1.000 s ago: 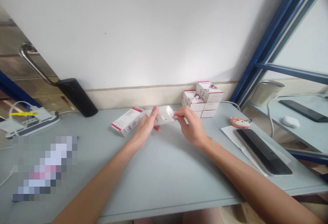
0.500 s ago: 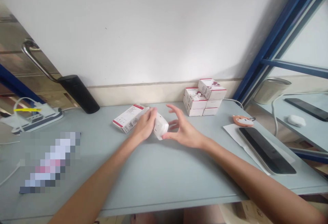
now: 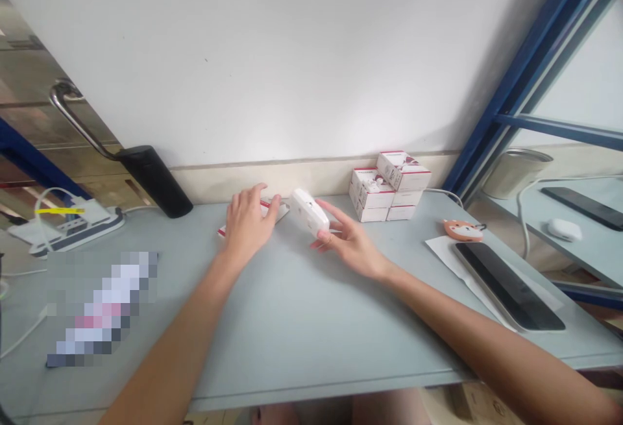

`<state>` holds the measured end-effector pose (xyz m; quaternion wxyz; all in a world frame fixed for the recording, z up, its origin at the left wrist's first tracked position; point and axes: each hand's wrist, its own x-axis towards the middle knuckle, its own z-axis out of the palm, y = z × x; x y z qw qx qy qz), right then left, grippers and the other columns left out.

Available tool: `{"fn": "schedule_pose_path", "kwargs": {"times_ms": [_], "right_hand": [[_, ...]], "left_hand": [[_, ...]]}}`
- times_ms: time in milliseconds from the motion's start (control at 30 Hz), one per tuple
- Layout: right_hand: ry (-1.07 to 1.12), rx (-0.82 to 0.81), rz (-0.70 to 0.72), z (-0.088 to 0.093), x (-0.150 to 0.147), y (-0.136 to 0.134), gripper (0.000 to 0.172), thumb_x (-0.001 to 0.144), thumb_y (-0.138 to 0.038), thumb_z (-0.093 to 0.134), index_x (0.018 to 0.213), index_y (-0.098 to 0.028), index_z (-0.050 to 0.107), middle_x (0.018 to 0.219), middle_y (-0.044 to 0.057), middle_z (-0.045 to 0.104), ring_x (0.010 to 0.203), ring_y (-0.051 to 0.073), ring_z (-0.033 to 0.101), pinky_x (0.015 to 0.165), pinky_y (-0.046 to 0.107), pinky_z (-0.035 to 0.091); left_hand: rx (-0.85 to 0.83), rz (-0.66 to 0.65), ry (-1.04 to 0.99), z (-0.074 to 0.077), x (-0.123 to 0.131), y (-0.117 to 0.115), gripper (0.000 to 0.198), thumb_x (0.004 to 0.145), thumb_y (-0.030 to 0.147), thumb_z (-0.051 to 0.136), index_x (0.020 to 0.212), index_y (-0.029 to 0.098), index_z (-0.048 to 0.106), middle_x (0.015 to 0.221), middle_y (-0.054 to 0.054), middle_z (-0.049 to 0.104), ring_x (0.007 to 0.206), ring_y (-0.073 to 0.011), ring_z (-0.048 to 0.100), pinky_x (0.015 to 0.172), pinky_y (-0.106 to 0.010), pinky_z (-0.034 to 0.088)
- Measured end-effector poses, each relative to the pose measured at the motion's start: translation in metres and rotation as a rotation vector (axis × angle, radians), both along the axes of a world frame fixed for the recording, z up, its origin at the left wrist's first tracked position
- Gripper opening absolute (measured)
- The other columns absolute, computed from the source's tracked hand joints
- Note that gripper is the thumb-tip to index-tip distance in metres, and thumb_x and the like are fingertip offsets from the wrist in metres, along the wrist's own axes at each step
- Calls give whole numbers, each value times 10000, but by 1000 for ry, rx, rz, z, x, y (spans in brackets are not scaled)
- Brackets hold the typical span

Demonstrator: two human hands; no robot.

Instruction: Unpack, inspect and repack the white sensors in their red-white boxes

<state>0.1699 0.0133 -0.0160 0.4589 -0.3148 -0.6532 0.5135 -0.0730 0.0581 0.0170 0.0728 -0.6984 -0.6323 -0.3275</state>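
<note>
My right hand (image 3: 357, 246) holds a white plastic inner tray (image 3: 309, 212), a rounded block with small slots in its face, gripped at its right end between thumb and fingers. The tray is tilted, raised above the table. My left hand (image 3: 250, 220) is open, thumb apart from the fingers, and hovers over a white and red carton (image 3: 280, 215). Most of that carton is hidden behind the hand, so I cannot tell whether they touch.
Several small white and red boxes (image 3: 389, 186) are stacked by the wall. At right lie a phone (image 3: 509, 285), white paper (image 3: 440, 250) and an orange animal-shaped case (image 3: 462, 230). At left are a black cylinder (image 3: 156, 182), a power strip (image 3: 80, 230) and a blurred-out item (image 3: 102, 308).
My left hand has let go of the white tray and moved left and up over the carton. My right hand has closed on the tray, which sits slightly higher.
</note>
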Motion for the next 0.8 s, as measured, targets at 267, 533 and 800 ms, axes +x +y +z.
{"fn": "schedule_pose_path", "kwargs": {"times_ms": [267,533,800], "right_hand": [[-616,557,-292,13,26,7,655,1015,-139,499,1602,-425,442,1356,79,677,948,216,735,820,393,604],[-945,680,-352,24,32,6,887,886,60,436,1571,-503,467,1448,74,616,904,178,758,634,257,538],[-729,592,-557,21,22,3,636,1006,-152,562,1556,-466,509,1313,81,647,809,187,682,739,380,594]], "left_hand": [[-205,-132,181,-1,-18,0,641,950,556,601,1546,365,462,1395,-113,625,1244,-371,598,963,-452,498],[36,-250,201,3,4,-11,668,933,341,659,1566,346,445,1411,-109,541,1248,-306,590,967,-423,537],[223,-273,305,-9,28,-18,849,915,293,700,1659,237,294,1334,-136,611,1223,-318,595,1066,-451,479]]}}
